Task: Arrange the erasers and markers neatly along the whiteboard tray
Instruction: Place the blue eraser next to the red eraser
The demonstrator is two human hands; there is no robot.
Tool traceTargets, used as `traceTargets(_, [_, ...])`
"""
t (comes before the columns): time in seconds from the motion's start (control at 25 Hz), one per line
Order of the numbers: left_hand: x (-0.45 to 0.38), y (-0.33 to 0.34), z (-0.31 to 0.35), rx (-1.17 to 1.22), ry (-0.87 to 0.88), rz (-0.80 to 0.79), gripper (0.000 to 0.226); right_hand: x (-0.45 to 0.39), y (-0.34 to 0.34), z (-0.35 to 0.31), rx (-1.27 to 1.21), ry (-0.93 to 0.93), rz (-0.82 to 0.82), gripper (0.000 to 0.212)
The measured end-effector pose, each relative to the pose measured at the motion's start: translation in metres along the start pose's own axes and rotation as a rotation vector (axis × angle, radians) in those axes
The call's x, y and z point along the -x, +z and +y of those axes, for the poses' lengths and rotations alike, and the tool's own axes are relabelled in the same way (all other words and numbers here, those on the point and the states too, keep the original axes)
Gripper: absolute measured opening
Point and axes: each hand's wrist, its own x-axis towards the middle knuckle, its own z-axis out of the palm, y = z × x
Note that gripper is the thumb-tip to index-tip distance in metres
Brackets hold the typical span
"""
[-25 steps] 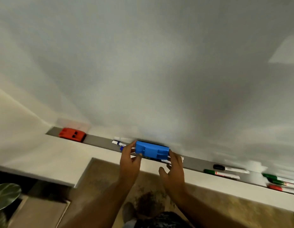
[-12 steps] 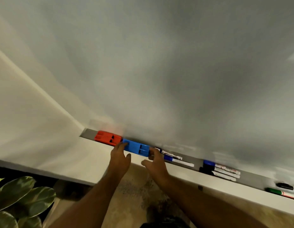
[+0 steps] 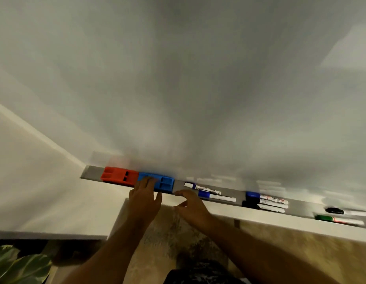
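left hand (image 3: 145,198) flat on blue eraser (image 3: 157,182) (touching red eraser (image 3: 118,177)) | right hand (image 3: 193,208) open | marker print unreadable

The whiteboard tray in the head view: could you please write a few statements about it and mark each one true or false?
1. The blue plastic eraser sits right beside the red plastic eraser at the left end of the grey whiteboard tray. True.
2. The left hand rests its fingers on the blue plastic eraser. True.
3. The right hand grips a marker. False: it is open and holds nothing.
4. The green-capped marker lies next to the erasers. False: it lies far to the right.
5. Two blue-capped markers lie just right of the blue plastic eraser. True.
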Motion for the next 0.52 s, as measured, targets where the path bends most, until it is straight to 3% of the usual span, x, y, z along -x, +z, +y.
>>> traceTargets(0.12, [-0.004,0.012,0.032,0.048,0.242,-0.089,0.036,0.022,-0.031,0.037,0.116,-0.002,0.094,0.030])
traceTargets(0.2, [-0.007,0.018,0.051,0.117,0.304,-0.103,0.028,0.034,-0.050,0.055,0.192,0.005,0.235,0.020])
traceTargets(0.32, [-0.013,0.026,0.078,0.149,0.284,-0.113,0.025,0.049,-0.081,0.075,0.275,0.016,0.431,0.016])
traceTargets(0.52, [-0.017,0.033,0.095,0.119,0.159,-0.116,0.028,0.056,-0.112,0.097,0.338,0.012,0.565,0.014])
